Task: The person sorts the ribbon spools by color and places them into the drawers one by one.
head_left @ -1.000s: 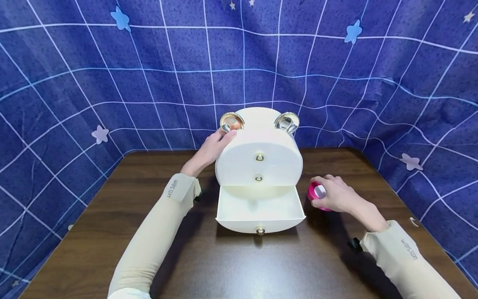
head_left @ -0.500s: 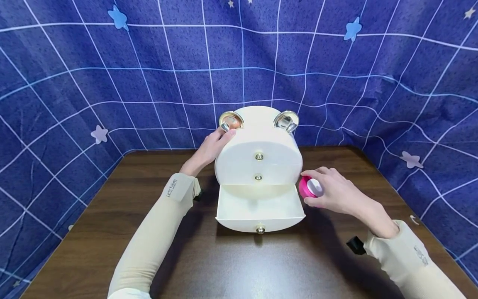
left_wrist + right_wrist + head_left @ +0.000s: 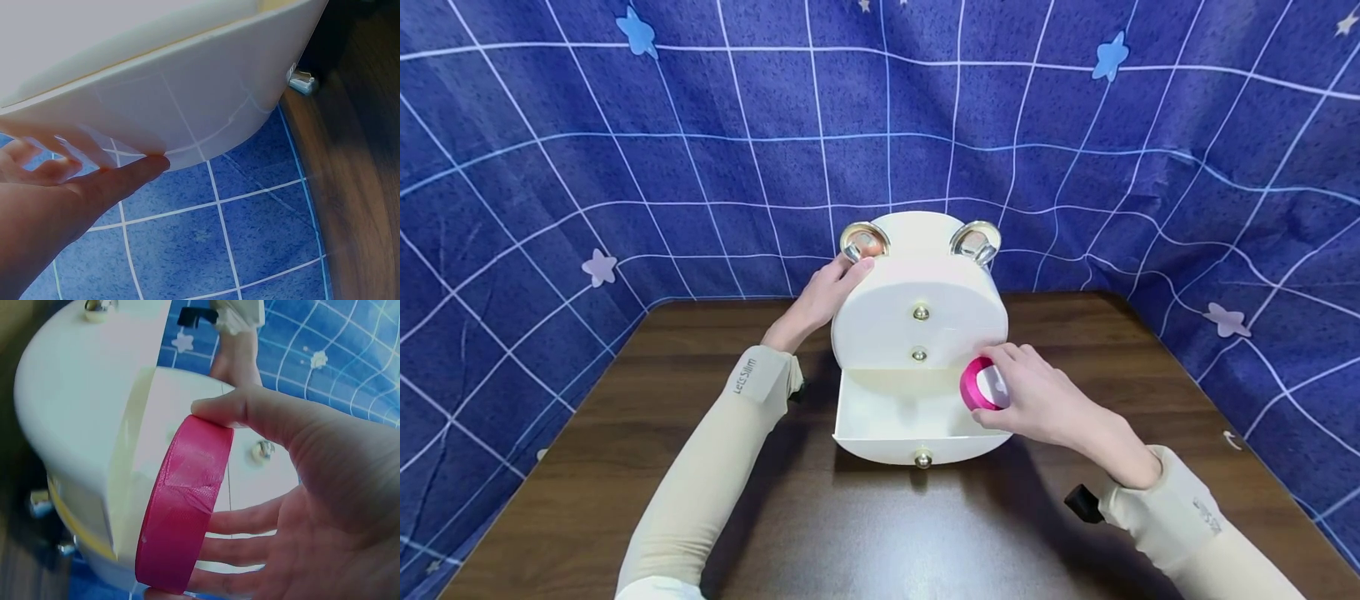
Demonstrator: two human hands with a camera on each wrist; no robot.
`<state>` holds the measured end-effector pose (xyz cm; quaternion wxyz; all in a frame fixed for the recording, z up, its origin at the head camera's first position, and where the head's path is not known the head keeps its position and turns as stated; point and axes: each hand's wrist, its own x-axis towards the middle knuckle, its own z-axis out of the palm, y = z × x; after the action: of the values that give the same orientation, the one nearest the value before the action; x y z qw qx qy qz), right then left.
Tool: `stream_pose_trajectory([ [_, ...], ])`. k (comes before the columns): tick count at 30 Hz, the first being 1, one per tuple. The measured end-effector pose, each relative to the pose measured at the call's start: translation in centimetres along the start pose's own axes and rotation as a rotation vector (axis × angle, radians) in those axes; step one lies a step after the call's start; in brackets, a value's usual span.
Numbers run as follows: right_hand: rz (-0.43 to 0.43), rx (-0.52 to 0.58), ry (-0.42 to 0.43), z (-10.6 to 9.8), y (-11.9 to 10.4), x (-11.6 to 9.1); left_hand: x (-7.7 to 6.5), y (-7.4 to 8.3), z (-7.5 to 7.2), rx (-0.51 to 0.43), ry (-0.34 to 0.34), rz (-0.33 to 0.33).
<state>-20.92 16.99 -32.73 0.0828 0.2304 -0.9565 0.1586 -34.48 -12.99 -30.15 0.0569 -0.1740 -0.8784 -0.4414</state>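
A white rounded storage box (image 3: 880,329) with two metallic ear shapes stands on the table, its bottom drawer (image 3: 876,408) pulled out toward me. In the head view my right hand (image 3: 1048,400) holds a roll of pink ribbon (image 3: 972,387) over the drawer's right side. The right wrist view shows the ribbon roll (image 3: 187,500) between thumb and fingers, seen on its outer band. My left hand (image 3: 820,300) rests against the box's upper left side, just below the left ear (image 3: 867,243). From the left wrist, extended fingers (image 3: 125,178) touch the box's smooth wall.
Two upper drawers with round gold knobs (image 3: 921,313) are closed. Another knob (image 3: 922,459) sticks out from the open drawer's front. The brown wooden table (image 3: 700,400) ends at a blue star-patterned cloth (image 3: 880,100) behind and beside it.
The right hand has carried the pink ribbon roll leftward, from the table beside the box to over the open drawer. My left hand stays where it was.
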Motion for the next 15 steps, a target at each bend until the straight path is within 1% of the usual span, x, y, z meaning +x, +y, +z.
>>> stream_pose_trajectory([
  [3,-0.03,0.005,0.034,0.6,-0.7,0.2,-0.1,0.0,0.0,-0.003,-0.003,-0.004],
  [10,-0.094,-0.003,0.145,2.4,-2.0,0.8,0.0,0.0,0.0,0.003,0.002,0.003],
  [15,-0.112,0.0,0.155,3.7,-2.7,1.2,0.1,-0.1,0.0,0.021,0.003,0.005],
])
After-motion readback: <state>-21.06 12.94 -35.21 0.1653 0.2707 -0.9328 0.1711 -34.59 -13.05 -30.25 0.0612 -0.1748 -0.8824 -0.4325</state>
